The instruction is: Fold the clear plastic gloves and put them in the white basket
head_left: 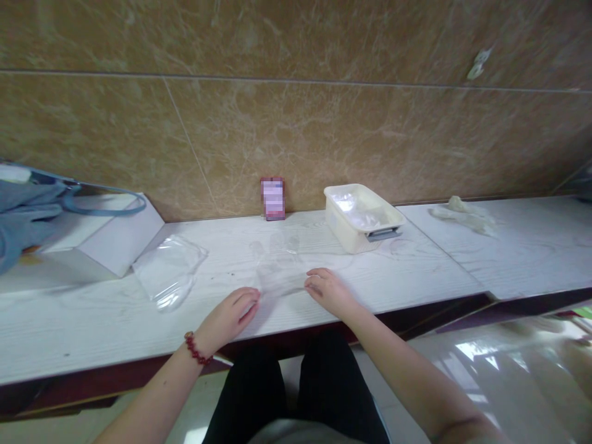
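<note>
A thin clear plastic bag [282, 279] stretches between my two hands, just above the white wood-grain tabletop. My left hand [235, 311], with a red bead bracelet at its wrist, pinches the near left edge of the plastic. On the other side, my right hand [329, 292] has its fingertips closed on the right edge. Beyond the bag lie several faint, clear round pieces [291, 243], hard to make out against the white surface. A pile of flat clear plastic bags [169, 270] rests to the left of my left hand.
A cream plastic bin [350, 233] with clear plastic inside stands behind my right hand. A phone-like object [274, 199] leans against the tiled wall. At left are a white box [104, 237] and a blue bag [28, 209]; crumpled pale material [465, 216] lies far right.
</note>
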A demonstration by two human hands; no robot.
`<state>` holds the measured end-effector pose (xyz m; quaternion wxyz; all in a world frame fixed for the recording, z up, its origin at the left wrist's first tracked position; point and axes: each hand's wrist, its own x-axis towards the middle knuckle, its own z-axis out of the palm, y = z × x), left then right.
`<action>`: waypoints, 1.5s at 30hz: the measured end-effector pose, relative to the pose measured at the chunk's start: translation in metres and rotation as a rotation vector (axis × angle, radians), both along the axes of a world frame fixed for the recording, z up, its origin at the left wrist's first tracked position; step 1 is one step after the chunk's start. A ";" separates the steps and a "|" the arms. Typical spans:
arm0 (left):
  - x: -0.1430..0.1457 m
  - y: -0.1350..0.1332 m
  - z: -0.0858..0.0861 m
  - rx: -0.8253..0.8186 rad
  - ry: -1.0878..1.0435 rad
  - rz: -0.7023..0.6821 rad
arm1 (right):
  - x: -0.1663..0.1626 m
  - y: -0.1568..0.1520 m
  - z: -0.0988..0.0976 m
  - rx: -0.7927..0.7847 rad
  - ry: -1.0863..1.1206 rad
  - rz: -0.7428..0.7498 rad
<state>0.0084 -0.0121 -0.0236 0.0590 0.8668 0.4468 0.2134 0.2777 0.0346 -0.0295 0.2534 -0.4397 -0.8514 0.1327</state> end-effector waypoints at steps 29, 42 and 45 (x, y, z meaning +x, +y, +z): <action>0.023 0.147 -0.003 -0.426 -0.794 0.679 | -0.059 0.136 0.005 -0.245 -0.138 -0.495; 0.019 0.156 -0.013 -0.216 -0.497 0.805 | -0.064 0.147 -0.007 -0.213 -0.243 -0.483; 0.020 0.158 -0.013 -0.217 -0.575 0.807 | -0.061 0.148 -0.009 -0.231 -0.230 -0.470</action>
